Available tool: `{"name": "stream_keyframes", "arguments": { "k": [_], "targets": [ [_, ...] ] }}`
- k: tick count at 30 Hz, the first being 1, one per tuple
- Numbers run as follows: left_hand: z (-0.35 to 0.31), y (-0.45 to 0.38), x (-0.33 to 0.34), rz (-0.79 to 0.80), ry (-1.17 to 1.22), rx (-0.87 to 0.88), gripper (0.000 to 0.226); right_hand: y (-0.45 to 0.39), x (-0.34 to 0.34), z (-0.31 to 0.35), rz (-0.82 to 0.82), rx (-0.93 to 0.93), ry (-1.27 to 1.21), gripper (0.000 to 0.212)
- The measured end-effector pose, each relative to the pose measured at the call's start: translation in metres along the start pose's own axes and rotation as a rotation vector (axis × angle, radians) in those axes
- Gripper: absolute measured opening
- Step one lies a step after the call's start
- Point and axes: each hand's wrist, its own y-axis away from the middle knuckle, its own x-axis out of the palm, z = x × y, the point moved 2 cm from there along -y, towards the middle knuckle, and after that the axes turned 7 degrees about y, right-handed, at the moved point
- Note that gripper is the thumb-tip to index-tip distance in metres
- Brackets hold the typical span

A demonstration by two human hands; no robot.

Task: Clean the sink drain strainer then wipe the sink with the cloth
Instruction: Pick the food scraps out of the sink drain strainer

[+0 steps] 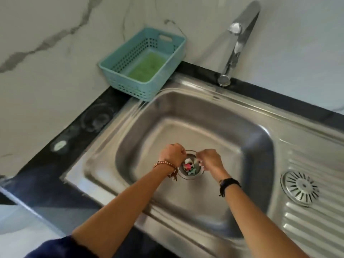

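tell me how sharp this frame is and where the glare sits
Head view: motion blur smears the sink rim and both forearms; the scraps in the strainer stay readable. Bright glare on the faucet; wide-angle bending curves the counter edges.

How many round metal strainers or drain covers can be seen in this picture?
2: the drain strainer in the sink basin, between both hands and holding scraps, and a slotted drain cover lying on the ribbed draining board.
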Motion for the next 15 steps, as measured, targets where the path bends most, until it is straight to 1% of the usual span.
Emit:
{"name": "stream_keyframes", "arguments": {
  "k": [2, 4, 7, 10, 15],
  "targets": [
    [0.005, -0.015, 0.014, -0.009, -0.183, 0.034, 0.027, -0.013, 0.008, -0.016, -0.024, -0.077, 0.296, 0.021],
    [0.007, -0.03, 0.029, 0.023, -0.357, 0.122, 0.025, -0.023, 0.017, -0.027, -0.072, -0.184, 0.552, 0.024],
    [0.013, -0.044, 0.054, 0.102, -0.527, 0.276, 0.028, -0.034, 0.032, -0.033, -0.105, -0.349, 0.839, 0.025],
    [0.021, -0.051, 0.076, 0.132, -0.64, 0.313, 0.03, -0.044, 0.046, -0.04, -0.107, -0.399, 0.967, 0.023],
    [0.024, -0.052, 0.087, 0.101, -0.624, 0.318, 0.027, -0.047, 0.055, -0.047, -0.139, -0.44, 0.986, 0.022]
  ]
}}
